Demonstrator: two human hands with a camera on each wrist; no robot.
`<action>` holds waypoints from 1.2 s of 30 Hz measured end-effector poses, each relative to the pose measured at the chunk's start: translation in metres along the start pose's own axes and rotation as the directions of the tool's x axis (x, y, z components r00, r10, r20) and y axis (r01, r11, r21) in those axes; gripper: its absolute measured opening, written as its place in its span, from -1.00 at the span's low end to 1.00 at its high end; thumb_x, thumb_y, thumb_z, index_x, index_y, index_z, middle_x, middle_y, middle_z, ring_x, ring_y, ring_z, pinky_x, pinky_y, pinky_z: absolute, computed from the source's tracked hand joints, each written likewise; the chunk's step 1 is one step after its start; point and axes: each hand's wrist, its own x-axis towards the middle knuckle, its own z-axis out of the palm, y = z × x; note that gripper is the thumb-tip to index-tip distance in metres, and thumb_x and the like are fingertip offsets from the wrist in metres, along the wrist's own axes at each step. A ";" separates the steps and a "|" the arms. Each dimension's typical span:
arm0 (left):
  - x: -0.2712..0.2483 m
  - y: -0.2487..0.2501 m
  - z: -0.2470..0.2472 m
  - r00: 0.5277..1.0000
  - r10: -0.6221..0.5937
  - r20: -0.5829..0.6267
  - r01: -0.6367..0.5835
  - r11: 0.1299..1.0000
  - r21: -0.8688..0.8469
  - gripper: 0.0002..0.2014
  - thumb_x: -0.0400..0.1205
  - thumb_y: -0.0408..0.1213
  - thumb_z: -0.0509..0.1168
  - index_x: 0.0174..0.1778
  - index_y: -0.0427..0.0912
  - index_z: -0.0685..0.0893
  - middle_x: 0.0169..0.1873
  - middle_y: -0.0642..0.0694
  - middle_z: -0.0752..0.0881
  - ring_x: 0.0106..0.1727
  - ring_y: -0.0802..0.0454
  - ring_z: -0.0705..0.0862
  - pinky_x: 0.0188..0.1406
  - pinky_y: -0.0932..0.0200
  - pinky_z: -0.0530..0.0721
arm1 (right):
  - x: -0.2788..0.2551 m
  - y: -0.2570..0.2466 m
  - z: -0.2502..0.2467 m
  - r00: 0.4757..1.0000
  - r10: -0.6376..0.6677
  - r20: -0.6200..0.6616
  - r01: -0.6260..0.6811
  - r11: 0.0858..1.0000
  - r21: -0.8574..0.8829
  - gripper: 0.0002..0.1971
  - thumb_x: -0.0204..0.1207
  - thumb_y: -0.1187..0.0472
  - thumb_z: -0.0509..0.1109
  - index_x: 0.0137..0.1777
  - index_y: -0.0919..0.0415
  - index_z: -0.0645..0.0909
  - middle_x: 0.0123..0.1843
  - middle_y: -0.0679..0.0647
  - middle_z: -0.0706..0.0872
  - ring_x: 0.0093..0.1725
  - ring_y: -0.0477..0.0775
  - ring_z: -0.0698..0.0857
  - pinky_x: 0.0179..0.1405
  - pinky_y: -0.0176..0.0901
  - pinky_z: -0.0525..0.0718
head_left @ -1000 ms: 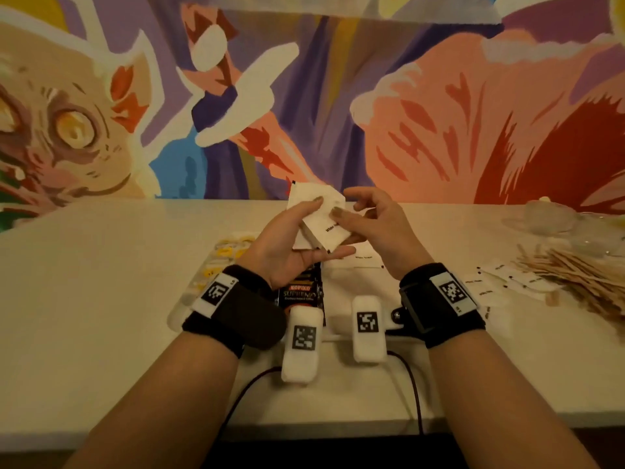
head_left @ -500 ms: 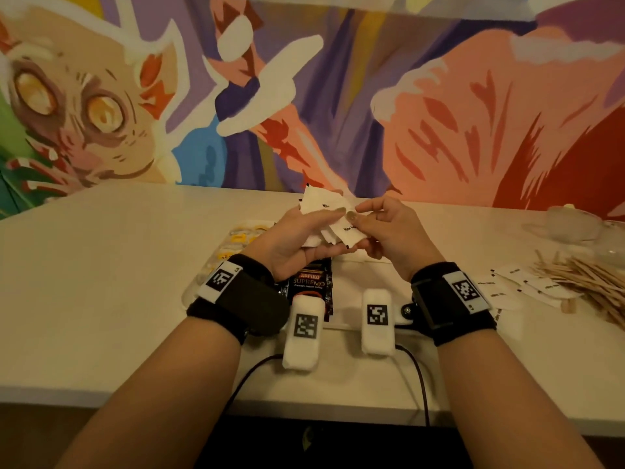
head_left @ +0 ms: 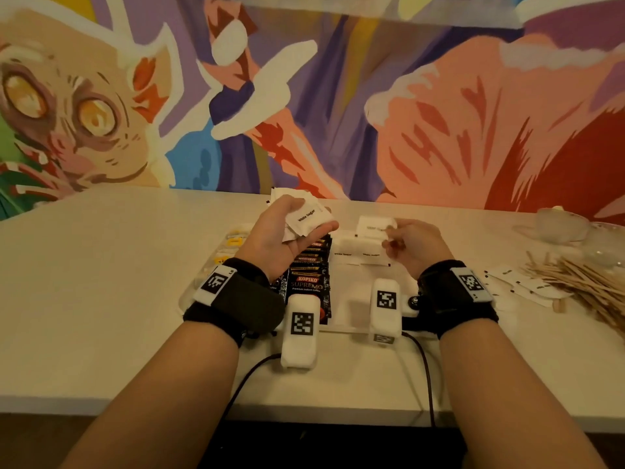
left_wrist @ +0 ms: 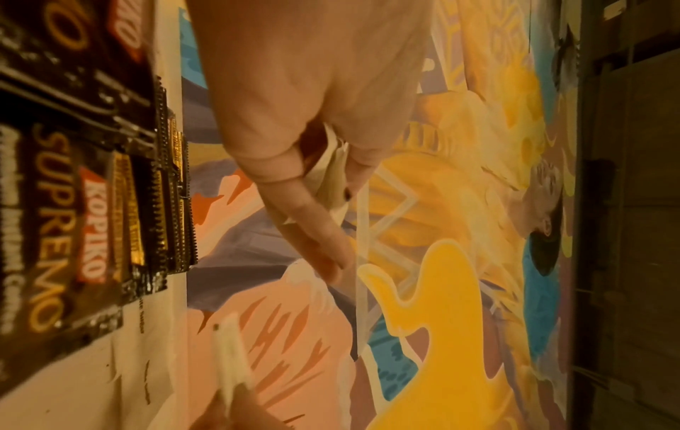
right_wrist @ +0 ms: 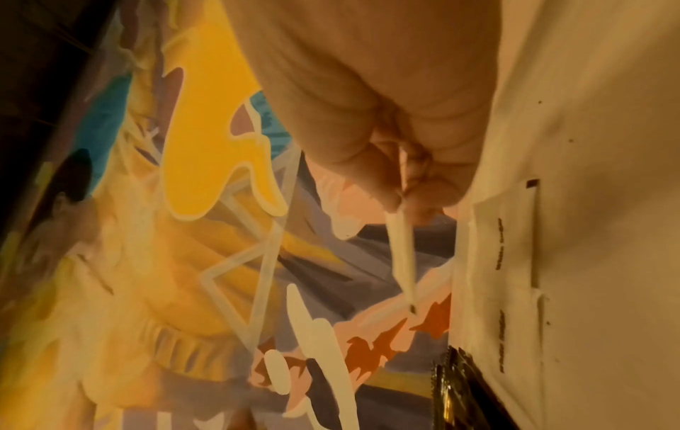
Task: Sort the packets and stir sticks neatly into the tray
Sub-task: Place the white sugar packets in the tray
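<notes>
I see my left hand [head_left: 287, 238] cupping a loose stack [head_left: 306, 220] of "White Sugar" packets above the tray [head_left: 189, 301]. My right hand [head_left: 411, 247] pinches one packet [head_left: 373, 226] over the sugar section. "KOPIKO SUPREMO" sachets [head_left: 309, 275] run lengthwise away from me. Stir sticks [head_left: 581, 286] lie heaped at right, loose packets [head_left: 522, 282] beside them.

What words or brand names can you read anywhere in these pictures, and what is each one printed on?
"White Sugar": top white packet of the bunch in the left hand.
"KOPIKO SUPREMO": black coffee sachets in the tray; the line beneath is too small.
"White Sugar", faint: white packets lying in the tray.
Packet pinched in the right hand: blurred.
Loose packets by the stir sticks: too small.
Wristband squares: patterns, no words.
</notes>
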 end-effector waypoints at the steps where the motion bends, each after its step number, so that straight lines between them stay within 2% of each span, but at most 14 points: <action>1: 0.000 0.001 -0.001 1.000 0.000 -0.010 0.000 1.000 -0.014 -0.84 0.65 -0.45 0.18 0.13 -0.33 0.55 0.01 -0.40 0.71 -0.25 -0.25 0.81 -0.10 -0.09 0.79 | 0.003 0.002 0.001 0.998 0.062 -0.010 -0.062 0.998 -0.025 -0.75 0.52 0.62 0.18 0.08 0.39 0.57 -0.28 0.23 0.52 -0.43 0.06 0.46 -0.69 -0.40 0.54; 4: 0.002 0.001 -0.004 0.999 -0.001 -0.037 0.002 1.000 0.002 -0.74 0.63 -0.50 0.18 0.25 -0.35 0.50 0.06 -0.44 0.68 -0.21 -0.31 0.81 -0.24 0.01 0.82 | 0.005 0.008 0.009 0.981 0.188 0.042 -0.177 0.965 -0.195 -0.79 0.49 0.67 0.14 -0.08 0.45 0.55 -0.13 0.35 0.55 -0.44 0.15 0.54 -0.71 -0.28 0.61; 7: 0.002 0.001 -0.006 0.998 -0.007 -0.065 0.015 0.992 0.127 -0.77 0.64 -0.44 0.24 0.21 -0.37 0.53 -0.03 -0.40 0.76 -0.19 -0.23 0.82 -0.45 0.18 0.78 | 0.006 0.013 0.015 0.979 0.195 0.054 -0.163 0.920 -0.357 -0.87 0.49 0.64 0.23 -0.17 0.46 0.53 -0.24 0.38 0.62 -0.59 0.16 0.64 -0.59 -0.13 0.69; 10: 0.002 0.001 -0.009 0.996 -0.004 -0.091 0.020 0.984 0.178 -0.76 0.62 -0.40 0.31 0.20 -0.33 0.57 -0.03 -0.36 0.78 -0.21 -0.14 0.83 -0.58 0.28 0.71 | 0.006 0.014 0.017 0.986 0.165 0.033 -0.133 0.887 -0.441 -0.92 0.46 0.59 0.35 -0.14 0.46 0.57 -0.36 0.31 0.61 -0.54 0.10 0.60 -0.45 -0.11 0.68; 12: 0.003 0.001 -0.009 0.994 0.008 -0.108 0.013 0.981 0.196 -0.73 0.60 -0.38 0.34 0.22 -0.32 0.58 -0.05 -0.33 0.79 -0.25 -0.09 0.82 -0.63 0.32 0.66 | 0.003 0.014 0.018 0.982 0.184 0.028 -0.154 0.890 -0.429 -0.93 0.45 0.60 0.36 -0.17 0.48 0.57 -0.34 0.30 0.62 -0.49 0.12 0.62 -0.53 -0.12 0.71; 15: 0.003 0.000 -0.009 0.994 0.015 -0.104 0.008 0.977 0.214 -0.72 0.60 -0.38 0.35 0.21 -0.31 0.59 -0.07 -0.29 0.79 -0.26 -0.06 0.82 -0.62 0.34 0.65 | -0.002 0.013 0.018 0.971 0.238 0.038 -0.205 0.901 -0.382 -0.85 0.47 0.57 0.37 0.03 0.54 0.57 -0.13 0.36 0.67 -0.40 0.20 0.71 -0.53 -0.13 0.76; 17: 0.002 -0.001 -0.008 0.997 0.009 -0.078 0.008 0.976 0.217 -0.77 0.60 -0.41 0.34 0.16 -0.32 0.59 -0.08 -0.29 0.79 -0.26 -0.08 0.82 -0.56 0.31 0.68 | -0.004 0.011 0.019 0.983 0.181 0.025 -0.159 0.918 -0.362 -0.87 0.49 0.51 0.38 0.02 0.48 0.55 -0.11 0.28 0.62 -0.48 0.13 0.69 -0.47 -0.16 0.76; 19: 0.002 -0.001 -0.007 0.999 0.004 -0.041 0.005 0.975 0.223 -0.83 0.60 -0.47 0.30 0.11 -0.33 0.59 -0.08 -0.30 0.78 -0.25 -0.10 0.82 -0.49 0.27 0.71 | -0.008 0.006 0.019 0.998 0.048 0.028 -0.034 0.930 -0.366 -0.93 0.52 0.37 0.41 -0.08 0.33 0.55 -0.18 0.14 0.56 -0.52 0.05 0.64 -0.59 -0.27 0.65; 21: 0.002 -0.002 -0.006 1.000 0.017 -0.013 -0.013 0.965 0.262 -0.86 0.59 -0.52 0.29 0.03 -0.30 0.62 -0.11 -0.27 0.78 -0.25 -0.07 0.81 -0.48 0.27 0.71 | -0.017 0.001 0.020 0.988 -0.031 0.148 0.075 0.951 -0.301 -0.87 0.54 0.18 0.42 -0.05 0.25 0.60 -0.20 0.09 0.58 -0.45 0.02 0.61 -0.58 -0.29 0.55; 23: 0.003 -0.004 -0.006 0.999 0.037 -0.007 -0.032 0.936 0.351 -0.83 0.56 -0.54 0.33 -0.02 -0.21 0.64 -0.12 -0.18 0.78 -0.22 -0.01 0.79 -0.48 0.28 0.71 | -0.029 -0.004 0.021 0.941 -0.042 0.336 0.110 0.976 -0.186 -0.80 0.56 0.08 0.37 0.00 0.23 0.64 -0.28 0.07 0.64 -0.44 0.01 0.63 -0.55 -0.30 0.54; 25: 0.003 -0.007 -0.007 0.999 0.031 0.016 -0.035 0.893 0.450 -0.78 0.53 -0.52 0.38 -0.01 -0.14 0.65 -0.13 -0.11 0.77 -0.18 0.03 0.76 -0.50 0.31 0.70 | -0.038 -0.006 0.023 0.881 -0.055 0.470 0.149 0.975 -0.166 -0.85 0.58 0.14 0.34 -0.02 0.21 0.66 -0.31 0.06 0.70 -0.46 -0.03 0.65 -0.55 -0.33 0.54; 27: 0.003 -0.009 -0.007 0.999 0.004 0.045 -0.026 0.862 0.506 -0.77 0.52 -0.50 0.40 -0.02 -0.09 0.65 -0.15 -0.07 0.78 -0.20 0.06 0.75 -0.54 0.35 0.67 | -0.040 -0.006 0.024 0.861 -0.075 0.503 0.197 0.961 -0.194 -0.93 0.54 0.32 0.37 -0.04 0.24 0.67 -0.30 0.08 0.72 -0.49 -0.08 0.63 -0.58 -0.36 0.53; 31: 0.001 -0.010 -0.005 0.998 -0.027 0.059 -0.009 0.848 0.530 -0.81 0.55 -0.42 0.40 -0.02 -0.06 0.65 -0.18 -0.06 0.78 -0.24 0.07 0.75 -0.51 0.33 0.69 | -0.038 -0.005 0.023 0.895 -0.061 0.442 0.148 0.975 -0.167 -0.84 0.45 0.57 0.34 -0.12 0.32 0.62 -0.40 0.08 0.74 -0.56 -0.10 0.66 -0.57 -0.40 0.63; 36: 0.002 -0.010 -0.006 0.999 -0.025 0.041 -0.001 0.849 0.528 -0.83 0.56 -0.47 0.36 -0.03 -0.12 0.64 -0.18 -0.12 0.78 -0.36 0.09 0.76 -0.49 0.33 0.69 | -0.035 -0.005 0.021 0.921 -0.087 0.379 0.115 0.992 -0.053 -0.78 0.44 0.61 0.32 -0.07 0.30 0.59 -0.22 0.14 0.75 -0.39 -0.01 0.79 -0.39 -0.28 0.77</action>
